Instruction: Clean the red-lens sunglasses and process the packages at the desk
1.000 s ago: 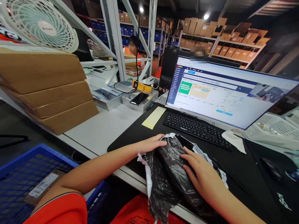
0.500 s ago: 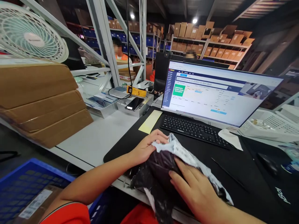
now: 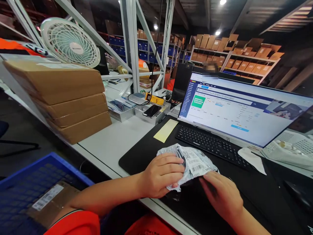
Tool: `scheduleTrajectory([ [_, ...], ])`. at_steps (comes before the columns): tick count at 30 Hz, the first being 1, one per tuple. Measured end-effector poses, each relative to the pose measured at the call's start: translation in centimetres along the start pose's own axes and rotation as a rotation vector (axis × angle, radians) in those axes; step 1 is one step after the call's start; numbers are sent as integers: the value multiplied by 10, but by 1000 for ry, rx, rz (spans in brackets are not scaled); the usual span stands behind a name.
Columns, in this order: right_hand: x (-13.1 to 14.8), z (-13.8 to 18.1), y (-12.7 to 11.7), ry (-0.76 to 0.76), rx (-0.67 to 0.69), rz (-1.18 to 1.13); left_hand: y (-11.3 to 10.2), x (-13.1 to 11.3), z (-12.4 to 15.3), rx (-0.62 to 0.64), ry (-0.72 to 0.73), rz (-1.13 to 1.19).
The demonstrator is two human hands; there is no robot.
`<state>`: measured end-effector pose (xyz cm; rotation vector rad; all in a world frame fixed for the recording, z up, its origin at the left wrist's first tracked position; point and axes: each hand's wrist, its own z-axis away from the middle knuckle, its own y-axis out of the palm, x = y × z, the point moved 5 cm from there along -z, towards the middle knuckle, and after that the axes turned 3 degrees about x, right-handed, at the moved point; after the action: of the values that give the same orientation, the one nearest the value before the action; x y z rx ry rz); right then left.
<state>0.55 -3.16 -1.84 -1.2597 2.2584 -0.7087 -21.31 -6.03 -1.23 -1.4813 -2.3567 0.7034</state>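
Note:
A crumpled grey-white plastic mailing bag (image 3: 204, 163), with a printed barcode label facing up, lies on the black desk mat (image 3: 137, 160). My left hand (image 3: 163, 174) is closed over its left side, fingers bent across the plastic. At the bag's right near edge, my right hand (image 3: 223, 192) grips the plastic with its fingertips; its thumb is partly hidden. Whatever the bag may contain is out of sight. Just beyond it are a black keyboard (image 3: 210, 142) and a yellow paper slip (image 3: 166, 130).
A monitor (image 3: 220, 114) stands behind the keyboard. Stacked brown cartons (image 3: 80, 107) and a fan (image 3: 73, 45) are on the left. Below them, a blue basket (image 3: 70, 168) holds a brown labelled package (image 3: 46, 202). White paper (image 3: 253, 160) and a mouse (image 3: 297, 194) lie right.
The bag's black inner side was showing; now its label side faces up and it lies further from me. Both hands have shifted on it. My view has turned left.

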Motion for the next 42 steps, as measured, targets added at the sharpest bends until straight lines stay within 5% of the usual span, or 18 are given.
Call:
scheduleTrajectory([
  [4,12,-14,-15,-111,-88,164,4,-12,-11,71,20,45],
  [8,24,-40,-7,-280,57,-4,6,-17,-13,-10,-53,76],
  [11,22,-49,0,-257,83,-107,4,-13,-7,-119,-166,117],
  [16,28,-54,3,-254,67,-244,4,-17,-2,-22,-88,55],
  [21,28,-66,4,-120,289,-475,-1,-23,-3,53,117,-60],
  [27,21,-74,-7,-245,564,-504,-6,-25,-19,239,290,-5],
  [35,2,-84,-28,-343,698,-373,-6,-18,-34,288,259,177],
  [42,-37,-101,-15,-242,803,-507,0,10,-42,315,54,276],
])
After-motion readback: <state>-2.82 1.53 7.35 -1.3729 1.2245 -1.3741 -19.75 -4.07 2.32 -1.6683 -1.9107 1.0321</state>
